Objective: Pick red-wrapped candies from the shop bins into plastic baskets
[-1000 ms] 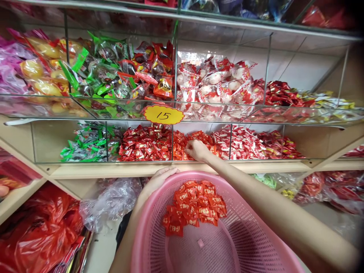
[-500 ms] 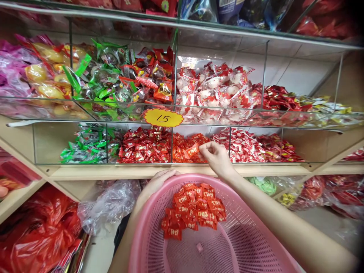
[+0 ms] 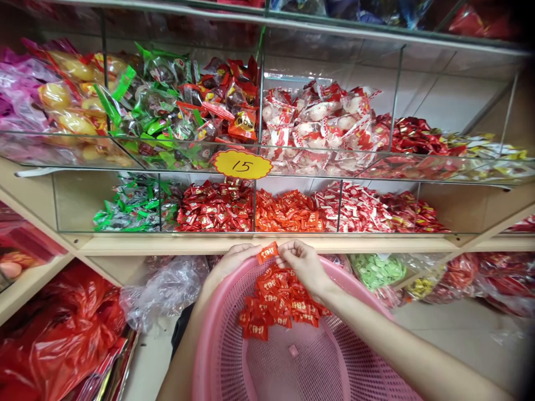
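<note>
A pink basket (image 3: 204, 334) with mesh sides fills the lower middle, a pile of small orange-red candy packets (image 3: 273, 295) at its far end. My right hand (image 3: 303, 267) pinches one orange-red packet (image 3: 267, 253) by its edge, just above the far rim. My left hand (image 3: 234, 262) is closed on the basket's far left rim, its fingertips close to that packet. Beyond the hands, more orange-red packets (image 3: 288, 210) lie in the middle compartment of the lower shelf.
Clear dividers split the shelves into compartments of wrapped sweets. A yellow tag (image 3: 242, 164) marked 15 hangs above. A wooden shelf edge (image 3: 167, 245) runs just beyond the basket. Red plastic bags (image 3: 75, 334) lie low left, a clear bag (image 3: 165, 289) beside them.
My right hand has drawn back from the lower shelf to above the basket's far rim, bringing the packet with it. My left hand stays at the rim.
</note>
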{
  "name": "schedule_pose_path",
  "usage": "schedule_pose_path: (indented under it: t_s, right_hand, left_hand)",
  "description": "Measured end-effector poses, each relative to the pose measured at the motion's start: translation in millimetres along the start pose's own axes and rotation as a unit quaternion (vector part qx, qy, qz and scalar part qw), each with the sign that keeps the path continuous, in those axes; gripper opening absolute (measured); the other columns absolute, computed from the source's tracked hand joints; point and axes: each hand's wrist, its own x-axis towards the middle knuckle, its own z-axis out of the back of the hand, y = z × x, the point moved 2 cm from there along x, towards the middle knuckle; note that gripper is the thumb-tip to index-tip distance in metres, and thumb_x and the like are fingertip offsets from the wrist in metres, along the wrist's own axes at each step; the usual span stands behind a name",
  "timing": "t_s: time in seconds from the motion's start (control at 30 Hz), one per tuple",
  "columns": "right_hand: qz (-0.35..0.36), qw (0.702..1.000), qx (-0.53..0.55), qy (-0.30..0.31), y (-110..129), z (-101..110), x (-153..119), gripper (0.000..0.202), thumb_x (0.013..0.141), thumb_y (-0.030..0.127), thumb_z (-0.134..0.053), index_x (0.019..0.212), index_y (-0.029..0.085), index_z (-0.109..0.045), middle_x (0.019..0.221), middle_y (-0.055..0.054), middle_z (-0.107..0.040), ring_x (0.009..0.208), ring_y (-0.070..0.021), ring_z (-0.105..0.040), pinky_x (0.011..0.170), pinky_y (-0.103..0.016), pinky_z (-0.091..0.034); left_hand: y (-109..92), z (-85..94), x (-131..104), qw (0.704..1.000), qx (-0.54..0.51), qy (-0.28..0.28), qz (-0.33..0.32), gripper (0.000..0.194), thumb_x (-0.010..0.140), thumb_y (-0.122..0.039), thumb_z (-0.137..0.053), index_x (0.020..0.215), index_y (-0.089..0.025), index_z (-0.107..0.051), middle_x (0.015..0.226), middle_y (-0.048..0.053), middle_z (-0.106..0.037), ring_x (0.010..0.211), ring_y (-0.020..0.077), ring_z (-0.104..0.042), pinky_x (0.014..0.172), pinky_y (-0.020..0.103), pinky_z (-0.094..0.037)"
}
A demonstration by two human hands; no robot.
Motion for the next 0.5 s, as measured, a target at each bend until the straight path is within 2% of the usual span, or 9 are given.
schedule_pose_path:
  t_s: [0.07,0.13,0.2,0.27,0.3,0.37,0.5]
  right_hand:
    - [0.049,0.996,-0.074,0.016,0.5,3.0,-1.3,0.025,0.074,0.041,-0.061,0.078,0.017,-0.052,0.069,-0.001,-0.058,0.062,-0.0130,-0.056,0.063,-0.030,-0.049]
    - [0.138,0.971,-0.194,0.032,7.5,5.6,-4.1,0.021,0.079,0.035,-0.057,0.089,0.017,-0.054,0.081,-0.004,-0.060,0.072,-0.0153,-0.056,0.069,-0.032,-0.048]
    - [0.228,0.917,-0.322,0.061,17.8,5.4,-7.0,0.024,0.084,0.032,-0.054,0.104,0.018,-0.055,0.099,-0.008,-0.059,0.090,-0.0194,-0.055,0.080,-0.037,-0.045]
    - [0.274,0.860,-0.417,0.109,26.2,2.4,-7.9,0.028,0.086,0.032,-0.053,0.111,0.020,-0.056,0.108,-0.010,-0.058,0.101,-0.0227,-0.051,0.087,-0.040,-0.041]
    - [0.279,0.840,-0.447,0.131,29.0,0.7,-7.4,0.027,0.086,0.033,-0.054,0.111,0.020,-0.058,0.107,-0.009,-0.059,0.101,-0.0234,-0.050,0.088,-0.041,-0.039]
    - [0.269,0.819,-0.479,0.163,31.7,-2.2,-5.4,0.024,0.086,0.033,-0.055,0.106,0.020,-0.061,0.100,-0.008,-0.063,0.097,-0.0226,-0.052,0.086,-0.039,-0.039]
    - [0.245,0.819,-0.493,0.161,31.7,-4.1,-11.1,0.017,0.086,0.030,-0.056,0.098,0.018,-0.062,0.092,-0.007,-0.063,0.089,-0.0208,-0.052,0.082,-0.036,-0.039]
  left_hand:
    - [4.1,2.6,0.4,1.000,0.003,-0.013,0.024,0.025,0.066,-0.038,-0.073,0.071,-0.013,-0.069,0.057,-0.001,-0.063,0.047,0.0081,-0.052,0.053,0.021,-0.038]
    - [7.1,4.3,0.2,0.999,0.005,-0.010,0.032,0.026,0.066,-0.039,-0.073,0.069,-0.013,-0.068,0.054,-0.001,-0.062,0.046,0.0085,-0.051,0.052,0.022,-0.038]
    - [8.0,4.9,-0.1,1.000,-0.002,-0.001,0.021,0.027,0.066,-0.039,-0.073,0.073,-0.013,-0.070,0.060,0.002,-0.066,0.053,0.0114,-0.057,0.057,0.023,-0.041]
    - [7.8,5.2,0.2,1.000,-0.003,0.004,0.004,0.028,0.065,-0.038,-0.074,0.078,-0.013,-0.071,0.069,0.004,-0.069,0.062,0.0142,-0.061,0.063,0.024,-0.043]
    - [7.7,5.2,0.4,1.000,-0.004,0.008,0.002,0.028,0.065,-0.037,-0.074,0.079,-0.013,-0.072,0.071,0.005,-0.070,0.065,0.0147,-0.062,0.064,0.024,-0.043]
    - [7.6,4.7,1.0,1.000,-0.010,0.019,0.009,0.029,0.066,-0.036,-0.074,0.082,-0.012,-0.072,0.075,0.006,-0.071,0.064,0.0141,-0.061,0.066,0.024,-0.044]
    - [5.0,3.2,1.0,1.000,-0.007,0.011,0.015,0.032,0.071,-0.042,-0.069,0.084,-0.013,-0.073,0.078,0.006,-0.071,0.067,0.0142,-0.062,0.070,0.025,-0.045]
